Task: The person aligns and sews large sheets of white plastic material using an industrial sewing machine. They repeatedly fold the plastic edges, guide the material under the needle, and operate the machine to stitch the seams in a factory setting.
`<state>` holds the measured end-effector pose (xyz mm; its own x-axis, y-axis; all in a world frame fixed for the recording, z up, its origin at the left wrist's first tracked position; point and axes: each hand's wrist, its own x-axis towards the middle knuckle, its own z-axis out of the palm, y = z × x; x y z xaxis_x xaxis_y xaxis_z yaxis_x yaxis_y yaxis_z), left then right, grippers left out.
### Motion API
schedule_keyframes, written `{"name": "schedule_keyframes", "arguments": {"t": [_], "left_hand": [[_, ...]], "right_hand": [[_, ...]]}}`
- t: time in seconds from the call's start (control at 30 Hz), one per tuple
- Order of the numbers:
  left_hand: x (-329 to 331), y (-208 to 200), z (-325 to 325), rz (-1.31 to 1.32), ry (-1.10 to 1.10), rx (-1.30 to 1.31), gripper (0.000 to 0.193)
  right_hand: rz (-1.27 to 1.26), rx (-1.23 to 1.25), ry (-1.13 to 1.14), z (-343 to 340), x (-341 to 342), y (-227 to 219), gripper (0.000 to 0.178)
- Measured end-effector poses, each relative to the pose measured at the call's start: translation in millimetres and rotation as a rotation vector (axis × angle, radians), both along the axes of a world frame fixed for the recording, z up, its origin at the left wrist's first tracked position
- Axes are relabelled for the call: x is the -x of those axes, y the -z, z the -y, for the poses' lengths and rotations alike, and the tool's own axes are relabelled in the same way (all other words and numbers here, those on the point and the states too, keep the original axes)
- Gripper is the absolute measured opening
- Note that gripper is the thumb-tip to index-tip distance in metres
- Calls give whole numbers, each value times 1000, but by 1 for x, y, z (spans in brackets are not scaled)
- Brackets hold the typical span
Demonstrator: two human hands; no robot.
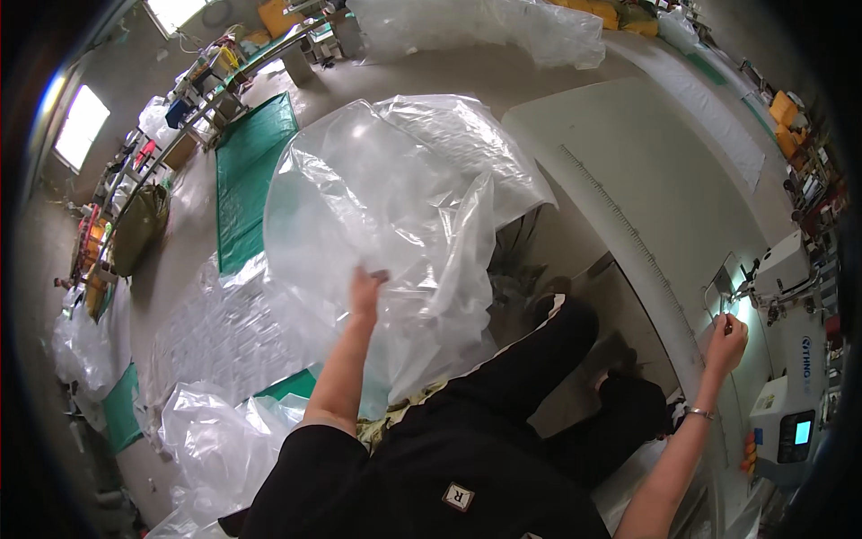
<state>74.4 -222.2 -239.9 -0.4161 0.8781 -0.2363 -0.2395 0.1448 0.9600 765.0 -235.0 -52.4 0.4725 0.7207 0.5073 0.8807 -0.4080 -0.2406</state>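
A large, shiny sheet of clear plastic (332,207) billows over the left side, in loose folds. My left hand (366,289) is over its near part; motion smears the fingers, so its grip is unclear. Far to the right, my right hand (727,343) has its fingers closed beside the lit needle area of a white sewing machine (783,269). Whatever those fingers pinch is too small to make out. A thin wire-like frame (718,286) stands just beyond the fingertips. The pale worktable (646,171) curves along the machine, with a ruler scale (620,216) across it.
Crumpled clear plastic (220,436) lies at lower left, near a green sheet (256,175) on the floor. More plastic (485,27) is heaped at the back. A cluttered bench (193,121) runs along the left wall. The machine's control box (783,422) has a lit screen.
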Motion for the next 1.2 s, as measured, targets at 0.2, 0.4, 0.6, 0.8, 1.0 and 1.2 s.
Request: {"name": "schedule_keyframes", "arguments": {"t": [0.2,0.4,0.6,0.8,1.0,1.2], "left_hand": [[-153,-41,18,-222,575,178,94],[-214,-3,43,-193,1051,610,61],[-172,26,38,-55,789,75,27],[-10,-116,-51,-184,428,-333,41],[154,-113,-52,-307,271,-349,25],[-43,-51,-65,-226,493,-92,25]], "right_hand": [[6,25,47,3,-14,3,24],[-2,18,24,10,-16,1,24],[-70,-10,1,3,10,-9,22],[-57,-42,14,8,14,-12,24],[-210,-184,-51,5,18,15,28],[-130,-258,57,4,22,-15,18]]}}
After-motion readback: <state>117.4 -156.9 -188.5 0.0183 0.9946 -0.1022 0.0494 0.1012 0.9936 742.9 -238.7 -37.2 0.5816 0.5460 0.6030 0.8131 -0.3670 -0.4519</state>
